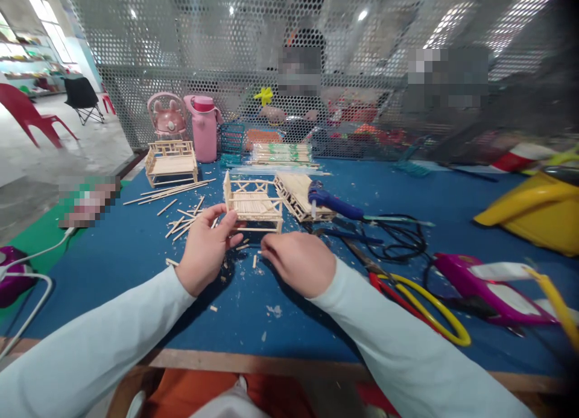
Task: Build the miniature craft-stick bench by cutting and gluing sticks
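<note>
My left hand (210, 243) is closed on the left side of a miniature bed (253, 205) built from thin wooden sticks. Just in front of its right leg, my right hand (298, 261) has its fingertips pinched together; whatever they hold, if anything, is too small to make out. Loose sticks (183, 222) lie scattered beyond my left hand. A second stick-built piece (296, 195) sits behind and to the right, with a blue glue gun (337, 202) resting by it. Another small stick bed (172, 163) stands at the back left.
A pink bottle (205, 128) and packaged sticks (283, 153) stand before a perforated metal screen (362, 104). At right lie yellow-and-red-handled cutters (420, 303), a purple power strip (497, 288), a coiled black cable (402, 240) and a yellow object (538, 207). People sit behind the screen.
</note>
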`<state>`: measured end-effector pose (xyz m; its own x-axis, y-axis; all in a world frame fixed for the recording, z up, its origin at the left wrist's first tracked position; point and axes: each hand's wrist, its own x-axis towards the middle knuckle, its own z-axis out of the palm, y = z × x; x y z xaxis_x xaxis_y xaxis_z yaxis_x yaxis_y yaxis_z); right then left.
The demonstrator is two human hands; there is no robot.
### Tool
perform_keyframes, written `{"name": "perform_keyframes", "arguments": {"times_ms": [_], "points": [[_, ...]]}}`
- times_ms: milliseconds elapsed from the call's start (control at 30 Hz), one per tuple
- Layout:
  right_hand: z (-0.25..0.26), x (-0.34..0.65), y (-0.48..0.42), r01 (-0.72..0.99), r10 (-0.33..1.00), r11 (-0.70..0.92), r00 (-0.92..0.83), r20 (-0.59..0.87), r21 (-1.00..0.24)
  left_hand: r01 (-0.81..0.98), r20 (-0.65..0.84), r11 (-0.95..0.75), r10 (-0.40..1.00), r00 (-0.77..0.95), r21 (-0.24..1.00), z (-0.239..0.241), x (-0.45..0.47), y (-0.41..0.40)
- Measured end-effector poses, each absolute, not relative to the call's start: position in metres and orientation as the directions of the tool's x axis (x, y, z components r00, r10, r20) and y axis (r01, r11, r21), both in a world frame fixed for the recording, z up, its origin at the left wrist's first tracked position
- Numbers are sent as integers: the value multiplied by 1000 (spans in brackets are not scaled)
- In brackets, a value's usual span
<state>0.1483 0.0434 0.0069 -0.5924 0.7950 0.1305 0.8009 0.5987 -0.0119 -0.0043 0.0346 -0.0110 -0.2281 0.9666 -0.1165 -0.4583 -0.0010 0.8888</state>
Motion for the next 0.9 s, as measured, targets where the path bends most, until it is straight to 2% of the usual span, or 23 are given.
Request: {"name": "perform_keyframes", "arguments": {"times_ms": [100, 200, 533, 900], "points": [[15, 150, 43, 729, 744, 644, -525, 414, -233, -458, -134, 28, 970, -201, 888, -8, 0, 29], [11, 145, 43, 705, 702, 643, -384, 600, -301, -458, -139, 46, 975, -171, 888, -7, 6, 24], [3, 136, 42, 811, 689, 573, -398, 606, -118, -454, -141, 62, 980, -142, 889, -11, 11, 19], [4, 137, 41, 823, 710, 558, -404, 577, -111, -463, -151, 68, 978, -144, 884, -10, 11, 19]]}}
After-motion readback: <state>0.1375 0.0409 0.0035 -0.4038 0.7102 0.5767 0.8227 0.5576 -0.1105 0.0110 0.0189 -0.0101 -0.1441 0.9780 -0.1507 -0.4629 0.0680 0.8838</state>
